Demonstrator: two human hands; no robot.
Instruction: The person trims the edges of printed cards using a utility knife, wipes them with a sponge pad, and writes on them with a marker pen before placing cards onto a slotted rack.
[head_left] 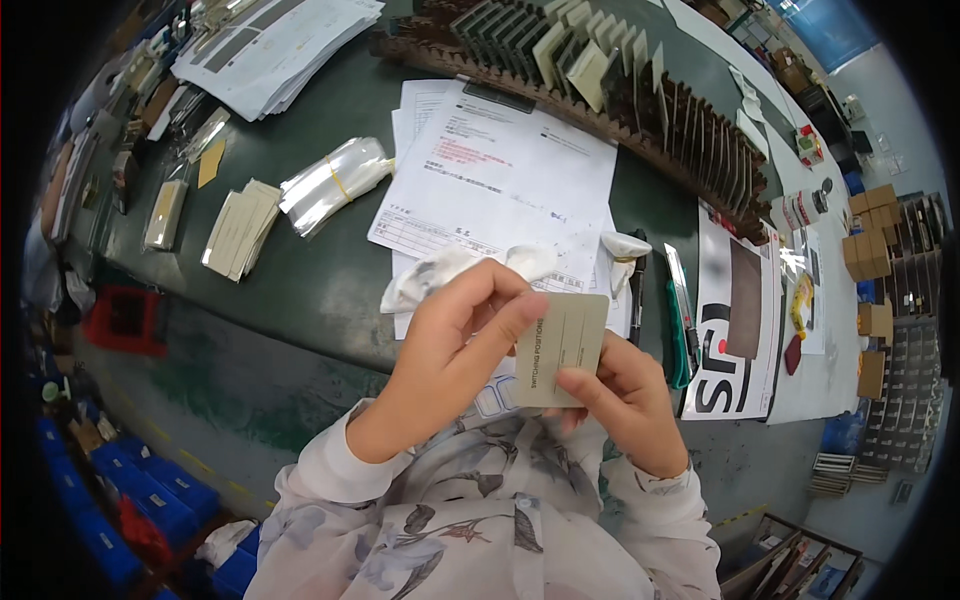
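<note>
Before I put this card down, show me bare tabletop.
Bare green tabletop shows between the beige card stack and the white papers, nearer you than the clear sleeves; another patch separates them from the stacked sheets. Crowded: right, with utility knife and slotted rack.

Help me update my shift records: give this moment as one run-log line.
left grip: on card, upper left | right grip: on card, lower right | card: beige, print visible | table: papers, white cloth, green-handled knife

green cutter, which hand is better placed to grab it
Probably the right hand: the cutter lies nearer it, while the left hand is across the card. Both hands hold the card, though.
</note>
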